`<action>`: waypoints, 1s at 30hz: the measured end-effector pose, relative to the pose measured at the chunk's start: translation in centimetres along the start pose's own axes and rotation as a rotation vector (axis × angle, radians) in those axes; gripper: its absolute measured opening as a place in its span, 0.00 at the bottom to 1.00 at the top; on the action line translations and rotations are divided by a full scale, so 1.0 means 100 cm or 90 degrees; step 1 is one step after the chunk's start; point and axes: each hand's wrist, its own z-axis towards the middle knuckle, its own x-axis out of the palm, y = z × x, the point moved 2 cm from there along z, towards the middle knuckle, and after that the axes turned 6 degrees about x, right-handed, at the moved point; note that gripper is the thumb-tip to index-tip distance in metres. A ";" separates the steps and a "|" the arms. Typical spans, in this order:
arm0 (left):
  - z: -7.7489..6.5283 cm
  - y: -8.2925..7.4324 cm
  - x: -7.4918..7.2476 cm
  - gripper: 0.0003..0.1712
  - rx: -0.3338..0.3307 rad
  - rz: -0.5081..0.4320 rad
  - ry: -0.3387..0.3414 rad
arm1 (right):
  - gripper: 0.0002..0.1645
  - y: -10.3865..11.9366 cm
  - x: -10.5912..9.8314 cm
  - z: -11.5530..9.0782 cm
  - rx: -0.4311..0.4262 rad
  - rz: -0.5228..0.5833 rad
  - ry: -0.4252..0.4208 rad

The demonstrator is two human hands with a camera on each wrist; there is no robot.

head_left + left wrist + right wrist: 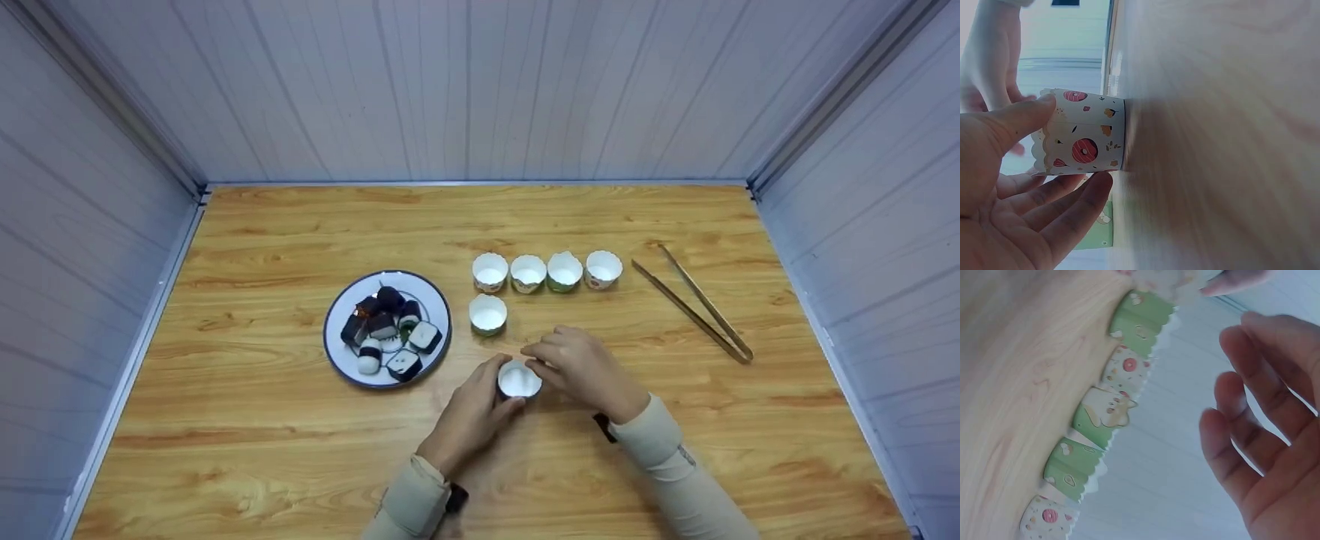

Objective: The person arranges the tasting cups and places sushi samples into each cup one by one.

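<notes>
A white paper baking cup (1084, 129) printed with pink doughnuts stands upright on the table near its front middle. My left hand (472, 409) grips it from the left, thumb on one side and fingers on the other. At the cup's right rim is my right hand (581, 367), with its fingers loosely bent. In the right wrist view those fingers (1221, 439) hold nothing. Just beyond the hands stands another paper cup (488, 314). Behind it several more cups, one of them a green cup (565, 271), form a row.
Left of the cups, a blue-rimmed plate (337, 358) carries several dark and white sushi-like pieces. Metal tongs (697, 311) lie spread on the right side of the wooden table (262, 450). Pale panel walls (465, 90) enclose the back and both sides.
</notes>
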 end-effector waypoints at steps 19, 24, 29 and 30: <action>-0.001 -0.001 0.000 0.34 0.012 -0.015 -0.018 | 0.04 0.017 0.020 -0.028 0.041 -0.030 0.173; 0.000 -0.001 0.001 0.35 0.010 -0.011 -0.018 | 0.05 0.014 0.022 -0.030 0.013 -0.032 0.133; 0.000 -0.001 0.000 0.37 0.008 -0.004 -0.019 | 0.04 0.012 0.021 -0.030 0.002 -0.031 0.109; 0.000 -0.001 0.000 0.36 0.007 -0.004 -0.019 | 0.04 0.012 0.020 -0.030 0.005 -0.029 0.107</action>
